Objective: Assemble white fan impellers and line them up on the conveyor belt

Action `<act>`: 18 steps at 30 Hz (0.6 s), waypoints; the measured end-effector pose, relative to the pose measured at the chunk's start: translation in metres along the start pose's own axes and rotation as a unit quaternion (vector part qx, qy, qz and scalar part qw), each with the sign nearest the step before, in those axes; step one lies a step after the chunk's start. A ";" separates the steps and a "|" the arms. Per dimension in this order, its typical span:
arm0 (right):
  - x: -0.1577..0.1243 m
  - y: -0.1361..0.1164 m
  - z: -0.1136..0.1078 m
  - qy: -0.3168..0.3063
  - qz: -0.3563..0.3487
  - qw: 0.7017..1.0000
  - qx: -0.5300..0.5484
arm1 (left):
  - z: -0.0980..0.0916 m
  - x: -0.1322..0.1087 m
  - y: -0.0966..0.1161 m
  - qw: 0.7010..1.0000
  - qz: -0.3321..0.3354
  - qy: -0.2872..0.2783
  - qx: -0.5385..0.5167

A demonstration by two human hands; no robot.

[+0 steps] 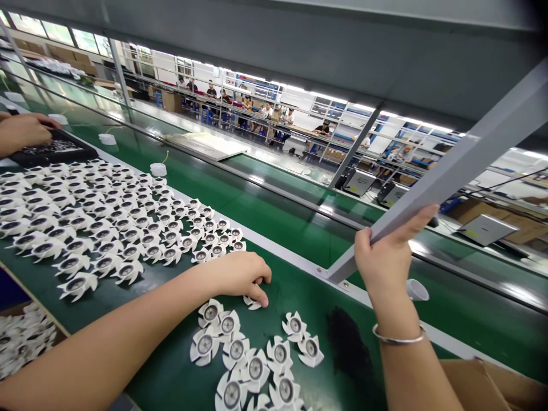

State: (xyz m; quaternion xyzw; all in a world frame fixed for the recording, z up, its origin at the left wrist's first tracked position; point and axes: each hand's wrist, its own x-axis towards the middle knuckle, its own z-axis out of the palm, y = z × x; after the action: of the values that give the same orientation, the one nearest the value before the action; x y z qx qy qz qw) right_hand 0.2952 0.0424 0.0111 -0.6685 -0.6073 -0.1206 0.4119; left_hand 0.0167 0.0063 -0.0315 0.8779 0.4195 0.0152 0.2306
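My left hand [246,275] is low over the green work surface, fingers curled and thumb bent down. Under it shows part of a white fan wheel [252,303], the rest covered by the hand. Just in front lies a loose group of white fan wheels [256,368] with grey round hubs. My right hand [384,260], a silver bangle at its wrist, is around the slanted grey metal post [449,171]. Its thumb is on one side and the index finger stretches along the other; the remaining fingers are hidden.
Many more fan wheels [107,234] stand in rows to the left. Another person's hand [25,134] is over a black tray [55,149] of small dark parts. A green conveyor belt [282,220] runs beyond a pale rail. Cardboard boxes [479,382] stand lower right.
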 end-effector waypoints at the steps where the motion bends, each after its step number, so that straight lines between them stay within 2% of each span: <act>1: 0.000 0.003 0.002 0.017 -0.011 1.000 0.009 | 0.000 0.000 0.000 1.000 0.001 0.000 0.001; 4: 0.004 0.022 0.006 0.126 -0.029 0.990 0.058 | 0.000 0.000 0.001 1.000 0.003 0.004 0.007; 5: 0.007 0.031 0.008 0.161 -0.011 0.984 0.077 | 0.000 0.001 0.001 1.000 0.004 0.006 0.009; 6: 0.011 0.042 0.010 0.170 0.026 0.982 0.080 | 0.000 0.001 0.000 1.000 0.005 0.007 0.011; 7: 0.016 0.053 0.011 0.151 0.075 0.983 0.069 | 0.000 0.001 0.000 1.000 0.006 0.008 0.010; 9: 0.025 0.078 0.016 0.058 0.172 0.983 0.009 | 0.001 0.001 -0.001 1.000 0.003 0.007 0.010; 12: 0.030 0.109 0.028 -0.065 0.254 0.962 -0.081 | 0.002 0.001 -0.001 1.000 -0.001 0.008 0.010; 16: 0.020 0.129 0.051 -0.132 0.322 0.927 -0.143 | 0.003 0.001 0.001 1.000 -0.002 0.006 0.009; 18: 0.015 0.134 0.060 -0.155 0.333 0.915 -0.167 | 0.000 0.000 0.002 1.000 -0.005 0.000 0.012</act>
State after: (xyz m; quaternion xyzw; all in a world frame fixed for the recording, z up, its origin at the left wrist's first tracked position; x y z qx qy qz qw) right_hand 0.4008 0.1054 -0.0711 -0.9012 -0.3772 0.0291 0.2117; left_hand 0.0179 0.0050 -0.0311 0.8784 0.4243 0.0093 0.2197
